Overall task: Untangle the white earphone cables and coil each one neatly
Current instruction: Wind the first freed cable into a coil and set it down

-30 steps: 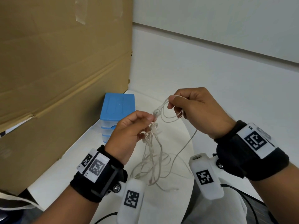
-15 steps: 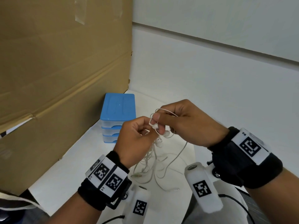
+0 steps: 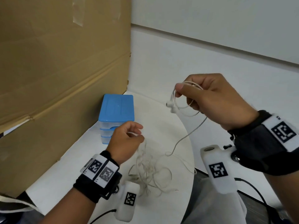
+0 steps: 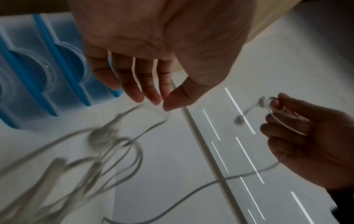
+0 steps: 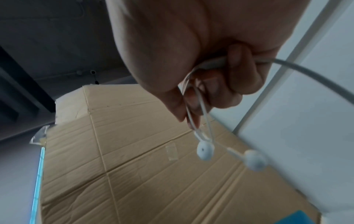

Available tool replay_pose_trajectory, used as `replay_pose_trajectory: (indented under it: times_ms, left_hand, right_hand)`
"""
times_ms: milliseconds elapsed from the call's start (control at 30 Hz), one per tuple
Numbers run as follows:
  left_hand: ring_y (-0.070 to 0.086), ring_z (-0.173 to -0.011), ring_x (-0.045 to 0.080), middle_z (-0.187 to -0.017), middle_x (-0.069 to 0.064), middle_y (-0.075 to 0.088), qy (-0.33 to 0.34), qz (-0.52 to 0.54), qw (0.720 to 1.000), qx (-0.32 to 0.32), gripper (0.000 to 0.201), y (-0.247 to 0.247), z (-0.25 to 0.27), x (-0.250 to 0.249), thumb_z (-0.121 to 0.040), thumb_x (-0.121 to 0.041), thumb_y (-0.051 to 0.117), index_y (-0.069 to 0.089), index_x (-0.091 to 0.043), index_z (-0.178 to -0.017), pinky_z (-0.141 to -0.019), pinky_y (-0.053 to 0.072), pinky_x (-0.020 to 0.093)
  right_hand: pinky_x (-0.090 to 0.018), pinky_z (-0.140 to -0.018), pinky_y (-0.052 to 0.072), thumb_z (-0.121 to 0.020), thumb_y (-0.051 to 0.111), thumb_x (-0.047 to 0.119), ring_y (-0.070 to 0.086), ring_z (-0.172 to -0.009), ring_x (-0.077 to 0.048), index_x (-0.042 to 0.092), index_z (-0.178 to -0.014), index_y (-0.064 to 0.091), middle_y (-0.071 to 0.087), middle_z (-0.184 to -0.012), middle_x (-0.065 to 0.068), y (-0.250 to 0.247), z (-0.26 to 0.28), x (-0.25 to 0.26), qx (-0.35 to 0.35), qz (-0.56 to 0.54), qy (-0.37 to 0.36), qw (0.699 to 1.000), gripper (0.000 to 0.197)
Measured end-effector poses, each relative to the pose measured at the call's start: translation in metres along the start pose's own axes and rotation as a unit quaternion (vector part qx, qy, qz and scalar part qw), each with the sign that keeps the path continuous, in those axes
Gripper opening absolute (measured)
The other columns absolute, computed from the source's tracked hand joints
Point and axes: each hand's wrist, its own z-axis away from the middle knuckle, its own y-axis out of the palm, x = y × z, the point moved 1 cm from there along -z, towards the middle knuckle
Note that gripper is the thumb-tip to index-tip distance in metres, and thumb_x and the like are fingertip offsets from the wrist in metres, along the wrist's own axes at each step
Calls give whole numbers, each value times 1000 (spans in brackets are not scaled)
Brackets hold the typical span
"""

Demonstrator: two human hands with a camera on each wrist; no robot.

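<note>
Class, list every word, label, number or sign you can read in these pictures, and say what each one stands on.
No text reads clearly.
Left wristband: tiny characters beside its black-and-white square codes, too small to read.
Right wristband: a tiny mark above its square code, too small to read.
Cardboard and blue drawer box: no print visible.

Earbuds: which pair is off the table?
The pair dangling from the right hand: two earbuds hang below its fingers on a looped cable. The other earphones sit in the tangle on the table.
</note>
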Motion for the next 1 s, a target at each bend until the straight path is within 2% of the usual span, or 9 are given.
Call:
replay_pose_trajectory:
  times_ms: [133,267,367,467,567,667,767,867,1000]
  left_hand:
    - [58,-107,16,-108,-4,63,42,43,998,-8,34,-9,2,-18,-78,0,71,61,-19,-105,-86,47,22]
    - [56,-114,1,-118,-15,63,115,60,991,35,63,-2,17,-45,-61,-44,79,55,-32,-118,-94,46,29]
    - [58,-108,-1,-113,-16,63,166,49,985,10,63,13,31,-55,-60,-48,77,52,-35,-115,-89,46,26]
    - [58,-75,12,-80,-7,59,226,49,967,-106,32,32,48,-55,-68,-44,74,52,-27,-84,-71,48,32]
    - [63,-81,10,-82,-7,65,184,60,981,-32,25,55,59,-47,-76,-40,71,57,-25,-89,-71,47,25]
    - [63,-72,15,-71,-1,64,136,104,982,86,22,62,64,-41,-92,-33,54,59,-14,-83,-71,47,30]
    - [46,-53,14,-55,0,49,106,47,987,112,37,58,66,-34,-101,-32,42,56,-14,-72,-58,40,32]
    - [34,-48,10,-51,-5,39,64,5,988,143,38,50,61,-29,-102,-31,40,59,-10,-76,-50,33,24]
    - [31,-45,9,-48,-6,37,20,-15,982,188,38,50,58,-30,-103,-25,41,59,-7,-74,-47,29,22]
  right_hand:
    - [-20,-54,38,-86,67,45,45,-52,-9,5,-77,66,57,-59,-1,9,4,-10,103,123,36,986,41]
    - [-25,-59,42,-82,62,61,49,-52,-5,19,-80,61,65,-74,1,20,6,-14,85,254,32,963,41]
    - [-21,-52,40,-82,70,49,48,-48,-8,17,-87,62,63,-71,-1,23,3,-10,63,172,47,982,33]
    - [-23,-51,39,-85,70,11,48,-56,-16,6,-96,65,56,-71,-11,26,0,-7,34,-51,102,993,13]
    - [-24,-57,48,-86,55,-10,63,-69,-17,5,-98,66,65,-86,-12,36,6,-3,57,-232,125,963,22]
    - [-24,-65,55,-86,55,-15,70,-80,-19,3,-89,66,67,-91,-13,39,7,-1,27,-280,95,955,22]
    - [-29,-73,55,-90,57,1,70,-89,-17,10,-93,70,69,-94,-3,19,-9,-25,-58,-63,88,993,17]
    - [-31,-87,52,-94,52,27,67,-95,-16,31,-104,69,70,-104,9,8,5,-48,18,212,120,970,20]
    - [-36,-76,56,-95,47,21,68,-77,-12,31,-111,68,71,-90,8,26,53,-57,153,87,109,978,28]
